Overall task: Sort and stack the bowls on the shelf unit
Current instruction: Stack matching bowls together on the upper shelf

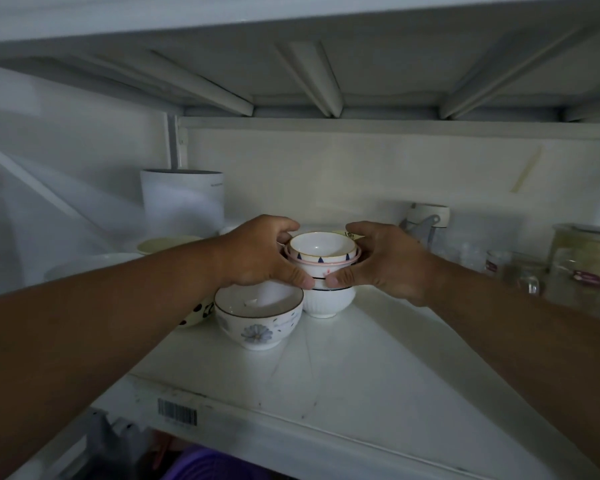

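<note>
1. Flower bowl (258, 318) stands nearest, just left of my stack (323, 271); swinging the stack left could knock it.
2. Both hands, left (257, 254) and right (385, 261), curl round the stack mid-shelf (378, 368); uneven pressure could slide its upper bowls off.
3. Bowls stacked: four that I can count; glass jars (582, 268) far right.

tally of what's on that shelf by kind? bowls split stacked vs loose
Stacked bowls gripped between left hand and right hand: 4 (top white bowl with blue triangles, pink-rimmed bowl, white bowl with red mark, bottom ribbed white bowl)
Loose bowls: 4 (blue-flower white bowl, black-spotted bowl, cream bowl, plain white bowl)
White cylindrical canister: 1
Clear glass jars, roughly: 3
Total: about 12
</note>
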